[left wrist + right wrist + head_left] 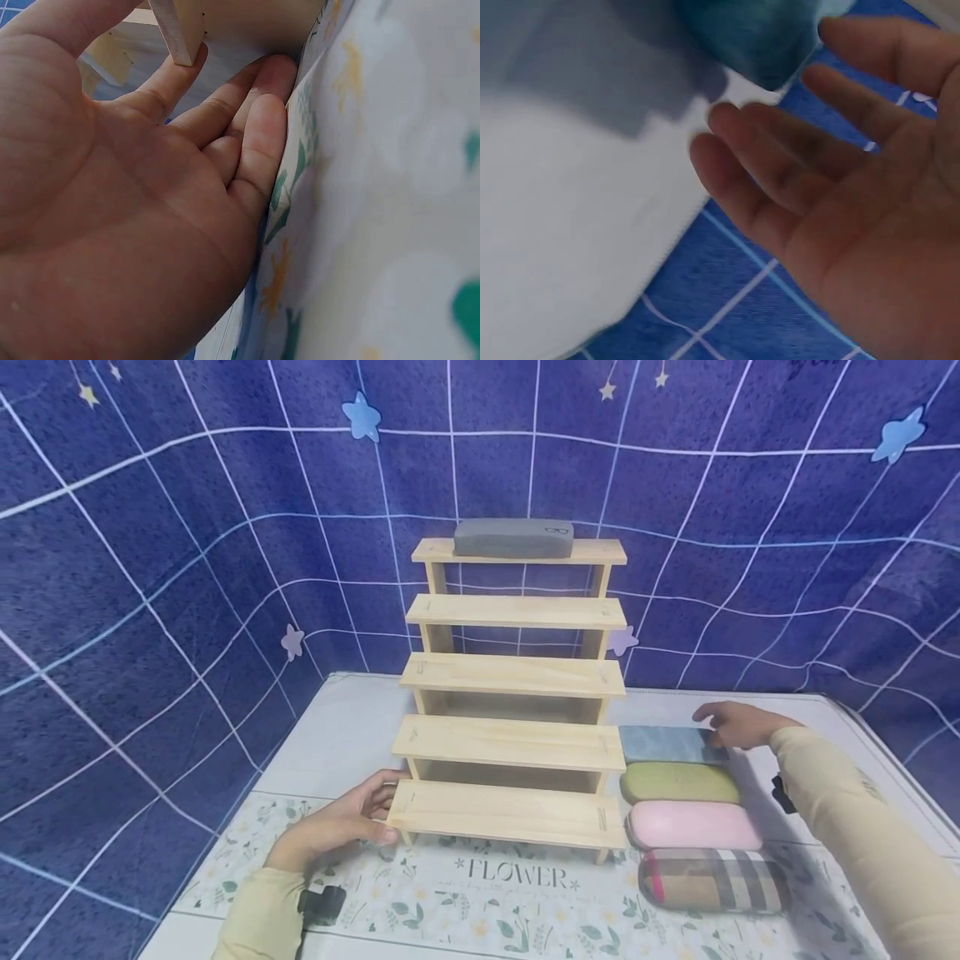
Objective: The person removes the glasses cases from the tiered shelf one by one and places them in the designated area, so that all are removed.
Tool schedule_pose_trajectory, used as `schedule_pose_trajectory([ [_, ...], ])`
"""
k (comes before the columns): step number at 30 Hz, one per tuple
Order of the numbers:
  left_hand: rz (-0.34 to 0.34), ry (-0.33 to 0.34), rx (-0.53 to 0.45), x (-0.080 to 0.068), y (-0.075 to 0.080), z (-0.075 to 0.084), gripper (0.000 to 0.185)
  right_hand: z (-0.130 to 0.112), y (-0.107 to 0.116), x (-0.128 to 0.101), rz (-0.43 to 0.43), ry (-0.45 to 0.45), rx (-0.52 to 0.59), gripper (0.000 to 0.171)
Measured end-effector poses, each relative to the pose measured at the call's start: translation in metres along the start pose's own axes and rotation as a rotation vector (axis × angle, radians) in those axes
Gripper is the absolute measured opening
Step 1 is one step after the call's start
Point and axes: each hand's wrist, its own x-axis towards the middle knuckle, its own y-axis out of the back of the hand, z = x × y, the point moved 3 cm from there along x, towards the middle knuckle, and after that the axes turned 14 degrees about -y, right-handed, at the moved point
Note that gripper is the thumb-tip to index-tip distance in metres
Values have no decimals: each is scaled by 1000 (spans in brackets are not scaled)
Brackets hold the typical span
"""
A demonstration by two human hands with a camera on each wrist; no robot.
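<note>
A light wooden five-step display rack (pixel 510 745) stands in the middle of the table. My left hand (pixel 341 822) holds it by the left end of the lowest step, thumb at the front and fingers behind; in the left wrist view the index fingertip meets a wooden edge. My right hand (pixel 742 725) hovers at the right end of a blue glasses case (pixel 663 743), fingers spread and slightly bent, with the case's corner (pixel 769 52) just beyond the fingertips. Below it lie a green glasses case (pixel 678 782), a pink one (pixel 693 825) and a plaid one (pixel 712 882).
A grey glasses case (pixel 513 538) sits on the rack's top step. White cloth with a flower print (pixel 435 922) covers the table. Behind and to the left hangs a blue curtain (pixel 187 635) with a white grid and stars.
</note>
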Motion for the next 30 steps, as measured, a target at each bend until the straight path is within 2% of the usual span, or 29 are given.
schedule_pose_trajectory([
  [3, -5, -7, 19, 1, 0, 0, 86, -12, 15, 3, 127, 67, -59, 49],
  [5, -3, -5, 24, 1, -1, 0, 87, -22, 26, 5, 188, 96, -47, 44],
  [11, 7, -1, 6, -1, -1, 1, 87, -62, 65, 11, 308, 62, -27, 35],
  [16, 13, 8, 3, -1, -2, 0, 87, -103, 91, 10, 374, 41, 19, 34],
  [25, -3, 1, 14, 0, -2, 0, 84, -169, 139, 8, 548, 126, 77, 33],
  [30, -5, -2, 19, 0, -1, 1, 84, -204, 155, 9, 619, 113, 102, 38],
])
